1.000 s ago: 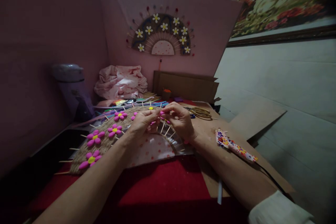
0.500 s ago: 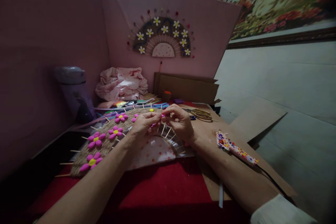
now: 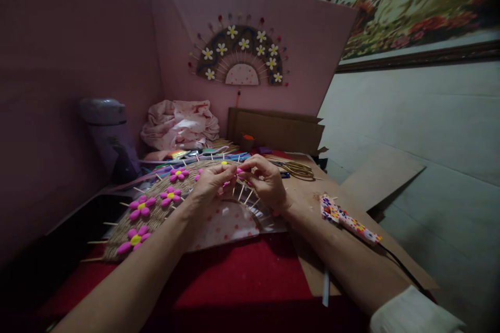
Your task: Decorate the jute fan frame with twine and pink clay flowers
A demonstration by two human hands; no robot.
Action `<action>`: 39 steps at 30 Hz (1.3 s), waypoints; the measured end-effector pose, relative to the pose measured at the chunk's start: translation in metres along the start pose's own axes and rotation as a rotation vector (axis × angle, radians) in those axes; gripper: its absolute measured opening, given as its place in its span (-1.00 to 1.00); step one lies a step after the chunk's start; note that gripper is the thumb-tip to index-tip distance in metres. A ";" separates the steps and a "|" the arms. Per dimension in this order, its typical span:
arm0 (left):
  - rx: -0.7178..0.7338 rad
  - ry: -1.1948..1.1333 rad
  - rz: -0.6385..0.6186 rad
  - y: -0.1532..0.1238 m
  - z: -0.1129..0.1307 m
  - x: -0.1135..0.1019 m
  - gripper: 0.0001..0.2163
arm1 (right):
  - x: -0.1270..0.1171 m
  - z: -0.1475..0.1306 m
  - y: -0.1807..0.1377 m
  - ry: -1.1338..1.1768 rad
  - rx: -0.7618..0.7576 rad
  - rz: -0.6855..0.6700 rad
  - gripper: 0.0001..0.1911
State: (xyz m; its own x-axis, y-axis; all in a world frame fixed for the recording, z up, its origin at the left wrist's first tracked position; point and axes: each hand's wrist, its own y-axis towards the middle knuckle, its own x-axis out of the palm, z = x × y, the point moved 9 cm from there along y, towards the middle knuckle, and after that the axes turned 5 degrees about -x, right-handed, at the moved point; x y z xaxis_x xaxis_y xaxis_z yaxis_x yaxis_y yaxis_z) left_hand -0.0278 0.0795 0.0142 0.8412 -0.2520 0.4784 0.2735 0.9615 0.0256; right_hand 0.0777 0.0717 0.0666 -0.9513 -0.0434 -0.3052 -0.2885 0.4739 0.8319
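Hardly anything has moved since half a second ago: both hands stay fingertip to fingertip, and the view has drifted only slightly. Two pink panels, one at left (image 3: 70,62) and one behind (image 3: 304,41), meet in a corner, with one framed picture (image 3: 425,10) on the wall at right. On the red cloth (image 3: 238,276) lies one twine-covered fan (image 3: 156,188), thin sticks poking past its outer edge. Four pink flowers (image 3: 141,206) show whole on it, each with five petals and a yellow centre; further ones are partly hidden by the hands. One smaller fan (image 3: 252,34) is mounted on the rear panel, bearing ten white flowers (image 3: 244,43). Below it are one crumpled dotted fabric (image 3: 179,124), upright cardboard (image 3: 277,129) and one purple bottle (image 3: 113,135). Left hand (image 3: 213,183) and right hand (image 3: 266,184), above the twine-covered fan, each pinch with thumb and forefinger at one small pink piece (image 3: 239,170). Near the right forearm lies one flower-patterned tool (image 3: 349,221) with one black cord; beyond it, one pair of gold-handled scissors (image 3: 300,169).
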 end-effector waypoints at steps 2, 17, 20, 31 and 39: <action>-0.006 0.001 -0.012 0.000 -0.001 0.000 -0.70 | -0.001 0.000 0.000 -0.001 0.003 0.011 -0.97; -0.035 0.032 0.009 0.000 -0.004 -0.001 -0.73 | 0.001 0.003 0.000 -0.004 0.026 -0.012 -0.87; -0.017 0.030 0.009 0.000 -0.002 -0.001 -0.73 | 0.000 0.001 0.000 -0.029 -0.008 -0.006 -0.95; 0.011 0.036 0.014 0.001 0.001 -0.002 -0.73 | -0.002 0.001 0.000 -0.013 0.003 0.023 -0.94; 0.003 0.015 0.030 -0.001 0.001 -0.002 -0.78 | -0.003 -0.003 -0.002 -0.064 -0.026 0.027 -0.86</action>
State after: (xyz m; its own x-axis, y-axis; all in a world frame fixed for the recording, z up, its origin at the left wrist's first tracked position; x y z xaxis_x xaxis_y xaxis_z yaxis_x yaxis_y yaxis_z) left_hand -0.0307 0.0794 0.0143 0.8556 -0.2251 0.4661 0.2472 0.9689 0.0140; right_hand 0.0811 0.0689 0.0675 -0.9502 0.0255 -0.3105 -0.2662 0.4514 0.8517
